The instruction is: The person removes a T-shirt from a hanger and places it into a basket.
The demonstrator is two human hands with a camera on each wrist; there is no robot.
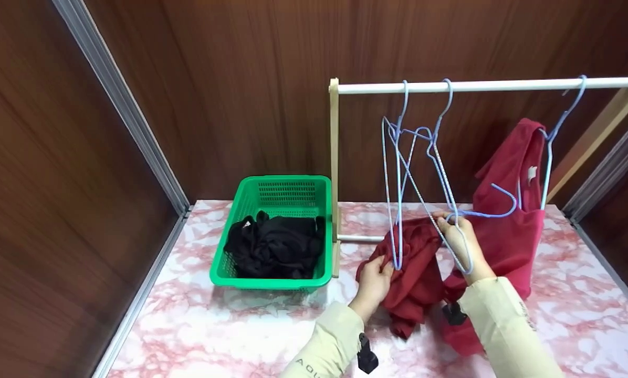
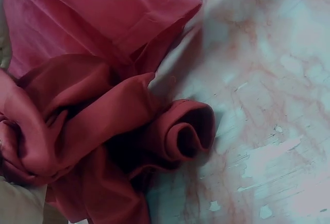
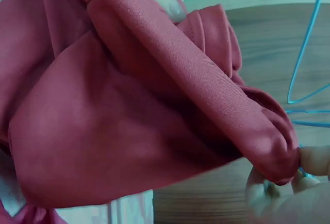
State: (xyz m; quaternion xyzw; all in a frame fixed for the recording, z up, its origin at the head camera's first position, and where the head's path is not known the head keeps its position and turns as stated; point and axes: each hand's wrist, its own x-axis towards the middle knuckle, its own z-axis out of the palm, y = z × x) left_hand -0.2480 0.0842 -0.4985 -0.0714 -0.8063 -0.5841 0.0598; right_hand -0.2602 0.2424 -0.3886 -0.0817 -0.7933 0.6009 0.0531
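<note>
A dark red garment [image 1: 411, 273] is bunched between the two hands over the table. My left hand [image 1: 375, 283] grips its left side, while the right hand [image 1: 458, 239] pinches its upper right edge. In the right wrist view, thumb and fingers [image 3: 314, 161] pinch a folded edge of the cloth. A light blue wire hanger [image 1: 482, 214] lies at the right hand, its hook pointing right. The left wrist view shows the garment's loose folds [image 2: 124, 116] hanging over the table; the left fingers are hidden there.
A white rail [image 1: 482, 85] on wooden posts carries two blue hangers [image 1: 399, 157] at left and, at right, a hanger [image 1: 550, 136] with a red sleeveless garment [image 1: 503, 236]. A green basket [image 1: 219, 268] of black clothes [image 1: 277, 247] stands left on the marbled table [image 1: 188, 325].
</note>
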